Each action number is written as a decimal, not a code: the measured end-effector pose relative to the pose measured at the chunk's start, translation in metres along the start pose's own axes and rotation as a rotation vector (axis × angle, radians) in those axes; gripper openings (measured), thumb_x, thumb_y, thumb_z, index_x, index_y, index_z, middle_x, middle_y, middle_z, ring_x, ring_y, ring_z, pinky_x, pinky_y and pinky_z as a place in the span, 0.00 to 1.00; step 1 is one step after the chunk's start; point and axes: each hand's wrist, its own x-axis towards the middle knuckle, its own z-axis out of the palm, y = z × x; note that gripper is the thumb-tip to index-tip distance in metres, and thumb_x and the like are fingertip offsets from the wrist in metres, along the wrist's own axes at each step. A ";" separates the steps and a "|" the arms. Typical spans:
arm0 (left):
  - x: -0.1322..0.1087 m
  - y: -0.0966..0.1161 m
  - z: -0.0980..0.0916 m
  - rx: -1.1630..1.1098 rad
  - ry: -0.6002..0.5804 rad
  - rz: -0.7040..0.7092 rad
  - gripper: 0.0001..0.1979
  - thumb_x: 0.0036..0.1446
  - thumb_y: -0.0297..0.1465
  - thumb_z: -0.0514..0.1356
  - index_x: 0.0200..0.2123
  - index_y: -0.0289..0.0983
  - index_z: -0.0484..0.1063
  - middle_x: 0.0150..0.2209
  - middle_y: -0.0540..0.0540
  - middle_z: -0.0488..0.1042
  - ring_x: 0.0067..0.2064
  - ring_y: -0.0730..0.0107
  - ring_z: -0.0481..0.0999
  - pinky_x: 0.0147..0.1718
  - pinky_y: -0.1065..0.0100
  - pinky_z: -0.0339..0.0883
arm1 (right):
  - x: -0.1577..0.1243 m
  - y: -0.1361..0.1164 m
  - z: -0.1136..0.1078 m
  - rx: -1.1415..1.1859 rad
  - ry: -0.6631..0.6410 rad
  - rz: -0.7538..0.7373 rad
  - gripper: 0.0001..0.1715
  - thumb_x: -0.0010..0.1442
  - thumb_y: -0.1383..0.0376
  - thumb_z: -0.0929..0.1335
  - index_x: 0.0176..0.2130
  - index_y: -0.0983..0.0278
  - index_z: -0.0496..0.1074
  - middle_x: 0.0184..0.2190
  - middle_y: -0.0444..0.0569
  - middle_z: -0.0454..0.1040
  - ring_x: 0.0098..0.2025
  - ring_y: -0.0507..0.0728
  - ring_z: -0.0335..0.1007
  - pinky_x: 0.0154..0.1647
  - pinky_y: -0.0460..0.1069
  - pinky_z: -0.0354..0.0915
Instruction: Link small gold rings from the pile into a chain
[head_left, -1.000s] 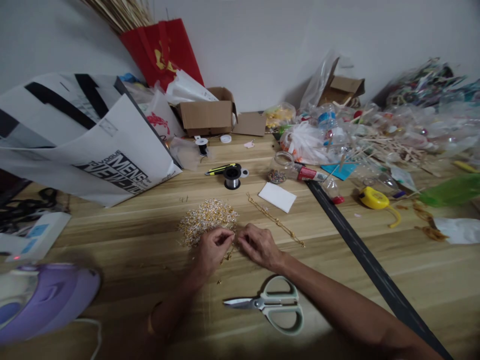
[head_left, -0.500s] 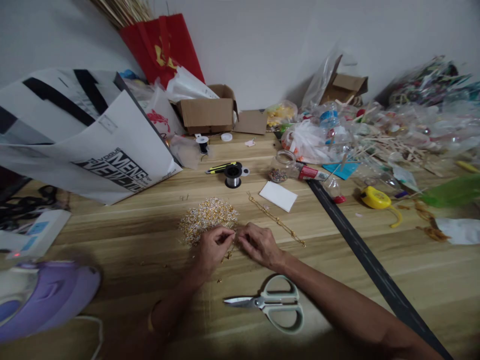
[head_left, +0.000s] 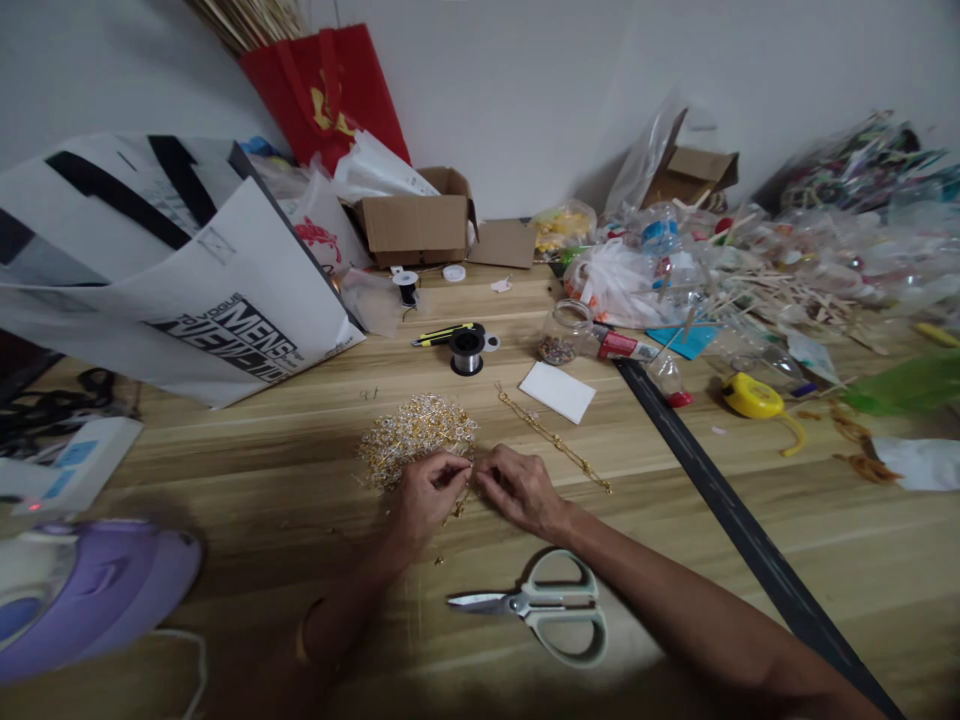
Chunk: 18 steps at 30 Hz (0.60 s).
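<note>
My left hand (head_left: 433,492) is closed in a pinch at the near edge of a pile of small gold and silver beads (head_left: 421,428). Close by on its right, my right hand (head_left: 523,487) is also pinched, the fingertips of both hands almost meeting. Whatever they hold is too small to make out. Several tiny gold pieces (head_left: 456,512) show just below the fingertips. Beyond my right hand lies a gold beaded chain (head_left: 556,440), stretched out slantwise. Scissors with pale green handles (head_left: 566,608) rest nearer me, below my right wrist, blades pointing left.
Past the beads stand a spool of silver wire (head_left: 466,352), a yellow-black cutter knife (head_left: 442,336), a white card (head_left: 557,392) and a jar of beads (head_left: 564,335). A purple iron (head_left: 112,590) sits at left, a yellow tape measure (head_left: 752,396) at right. A white paper bag (head_left: 225,290) stands back left.
Both hands stay in the same place, pinched fingertips together, with hardly any visible movement. The surrounding things lie as before.
</note>
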 end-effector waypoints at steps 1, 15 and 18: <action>0.000 0.000 0.000 0.007 0.003 0.006 0.05 0.47 0.29 0.60 0.26 0.34 0.75 0.27 0.46 0.77 0.28 0.70 0.75 0.30 0.72 0.68 | 0.000 0.000 0.000 -0.003 0.002 0.000 0.05 0.62 0.68 0.61 0.34 0.64 0.65 0.27 0.47 0.69 0.27 0.51 0.63 0.28 0.45 0.57; 0.002 0.001 -0.003 -0.024 -0.052 -0.030 0.07 0.49 0.31 0.59 0.25 0.34 0.74 0.25 0.48 0.75 0.28 0.71 0.72 0.29 0.73 0.64 | -0.001 0.003 0.003 0.014 0.003 0.009 0.06 0.62 0.67 0.61 0.34 0.64 0.66 0.28 0.47 0.69 0.28 0.51 0.63 0.29 0.45 0.57; 0.002 0.002 -0.004 -0.018 -0.078 -0.039 0.07 0.50 0.32 0.59 0.26 0.34 0.73 0.26 0.48 0.75 0.29 0.71 0.72 0.30 0.72 0.64 | 0.000 0.002 0.002 0.023 -0.007 0.013 0.06 0.62 0.67 0.61 0.34 0.64 0.66 0.28 0.48 0.70 0.28 0.51 0.64 0.29 0.45 0.58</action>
